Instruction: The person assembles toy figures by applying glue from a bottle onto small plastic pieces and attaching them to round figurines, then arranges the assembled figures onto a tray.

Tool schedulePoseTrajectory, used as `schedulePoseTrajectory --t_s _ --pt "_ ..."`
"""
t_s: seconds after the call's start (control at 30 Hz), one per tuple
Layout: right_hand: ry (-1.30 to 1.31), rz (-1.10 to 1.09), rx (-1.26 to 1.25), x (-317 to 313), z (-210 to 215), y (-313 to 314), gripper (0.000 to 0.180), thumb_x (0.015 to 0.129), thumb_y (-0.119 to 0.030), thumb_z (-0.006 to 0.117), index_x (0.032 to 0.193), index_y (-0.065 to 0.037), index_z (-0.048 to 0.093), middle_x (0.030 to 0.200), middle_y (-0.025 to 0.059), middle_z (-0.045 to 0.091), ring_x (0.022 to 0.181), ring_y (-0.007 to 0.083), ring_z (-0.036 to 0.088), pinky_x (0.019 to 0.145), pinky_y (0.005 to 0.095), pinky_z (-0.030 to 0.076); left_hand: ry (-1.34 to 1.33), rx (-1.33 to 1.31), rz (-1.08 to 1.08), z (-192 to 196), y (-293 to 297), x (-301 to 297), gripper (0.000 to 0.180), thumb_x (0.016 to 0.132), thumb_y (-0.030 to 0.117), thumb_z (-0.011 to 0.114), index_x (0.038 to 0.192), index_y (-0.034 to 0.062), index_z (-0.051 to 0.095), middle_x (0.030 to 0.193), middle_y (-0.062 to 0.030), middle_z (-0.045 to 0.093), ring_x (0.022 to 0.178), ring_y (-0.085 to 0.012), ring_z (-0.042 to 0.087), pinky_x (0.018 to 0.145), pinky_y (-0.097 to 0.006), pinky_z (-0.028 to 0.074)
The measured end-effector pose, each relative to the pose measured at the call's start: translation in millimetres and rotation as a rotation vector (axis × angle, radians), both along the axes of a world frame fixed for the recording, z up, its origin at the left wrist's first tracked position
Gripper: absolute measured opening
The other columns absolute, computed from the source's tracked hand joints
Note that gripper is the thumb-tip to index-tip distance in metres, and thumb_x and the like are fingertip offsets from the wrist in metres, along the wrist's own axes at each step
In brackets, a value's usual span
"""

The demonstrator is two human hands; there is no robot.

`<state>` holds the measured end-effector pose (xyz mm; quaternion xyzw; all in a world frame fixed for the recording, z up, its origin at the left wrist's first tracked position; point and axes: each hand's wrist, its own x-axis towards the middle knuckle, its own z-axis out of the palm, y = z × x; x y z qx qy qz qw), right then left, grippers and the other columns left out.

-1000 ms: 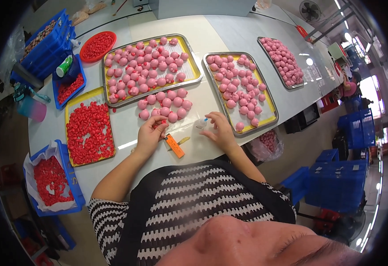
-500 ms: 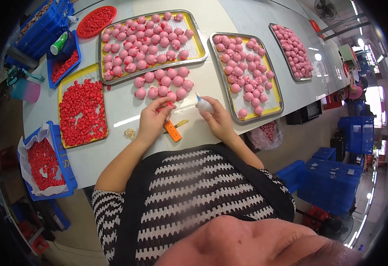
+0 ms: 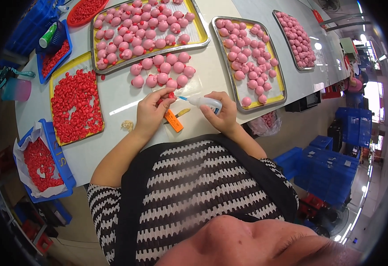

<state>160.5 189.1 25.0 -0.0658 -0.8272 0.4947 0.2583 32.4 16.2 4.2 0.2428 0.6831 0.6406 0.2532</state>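
Pinched in the fingertips of my left hand [image 3: 151, 111] is a small red piece [image 3: 171, 95]. My right hand [image 3: 222, 114] is wrapped round a clear squeeze bottle [image 3: 199, 102] with a thin blue nozzle. The bottle lies tilted on its side, its tip pointing left, close to the red piece; whether they touch I cannot tell. Just beyond my hands, several pink balls [image 3: 164, 68] with small red parts sit loose on the table. An orange box [image 3: 173, 121] lies below my left fingers, beside a knife [image 3: 183, 112] with a yellowish handle.
Metal trays of pink balls [image 3: 198, 39] stand at the back, another tray [image 3: 285, 94] to the right and one farther off [image 3: 308, 68]. Red pieces fill a yellow tray [image 3: 59, 142], a lined blue crate [image 3: 65, 170] and a red basin [image 3: 73, 22] at left.
My right hand has tipped the bottle from upright onto its side and brought its nozzle left, close to the red piece in my left fingers. The whole view has shifted slightly.
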Motion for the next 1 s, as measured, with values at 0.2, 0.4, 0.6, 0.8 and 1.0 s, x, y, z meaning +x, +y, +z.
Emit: schedulePoseTrajectory --t_s 0.2,0.4,0.6,0.8,1.0 --pt "0.029 -0.014 0.16 -3.8 2.5 -2.0 0.03 0.074 -0.015 0.074 0.092 0.001 0.057 0.078 0.0126 0.061 0.065 0.0215 0.062 0.057 0.0294 0.049 0.13 -0.027 -0.003 2.2 -0.5 0.1 0.026 0.082 0.005 0.063 0.107 0.0002 0.062 0.09 -0.01 0.066 0.075 -0.0139 0.063 0.067 -0.025 0.05" --pt "0.052 -0.021 0.226 -4.3 7.0 -3.3 0.029 0.073 -0.014 0.074 0.09 0.001 0.057 0.077 0.0136 0.061 0.063 0.0246 0.061 0.056 0.0309 0.048 0.148 -0.033 -0.007 4.5 -1.2 2.0 0.026 0.08 0.004 0.064 0.105 0.0008 0.062 0.09 -0.0106 0.065 0.075 -0.0151 0.063 0.068 -0.026 0.05" --pt "0.064 0.003 0.306 -3.5 8.8 -3.2 0.026 0.076 -0.009 0.07 0.094 0.002 0.055 0.075 0.0101 0.062 0.063 0.0161 0.062 0.056 0.0256 0.048 0.181 0.0 -0.007 3.4 -0.7 2.8 0.023 0.08 0.005 0.065 0.102 0.001 0.064 0.088 -0.0106 0.065 0.071 -0.0156 0.062 0.066 -0.026 0.049" --pt "0.026 0.037 0.21 -2.3 13.7 -4.6 0.024 0.078 -0.009 0.069 0.094 0.002 0.055 0.076 0.0098 0.063 0.063 0.0146 0.061 0.057 0.0254 0.047 0.308 -0.01 -0.018 8.3 -1.4 2.4 0.021 0.079 0.005 0.065 0.1 0.0008 0.064 0.085 -0.0115 0.065 0.072 -0.0183 0.063 0.066 -0.028 0.05" --pt "-0.027 0.031 0.098 0.1 17.0 -4.0 0.024 0.077 -0.017 0.07 0.089 0.0 0.058 0.071 0.0109 0.062 0.06 0.0194 0.062 0.055 0.0286 0.048 0.45 -0.025 -0.018 13.8 -0.8 1.8 0.021 0.077 0.002 0.066 0.098 0.0008 0.064 0.085 -0.0124 0.065 0.073 -0.0209 0.063 0.065 -0.029 0.05"
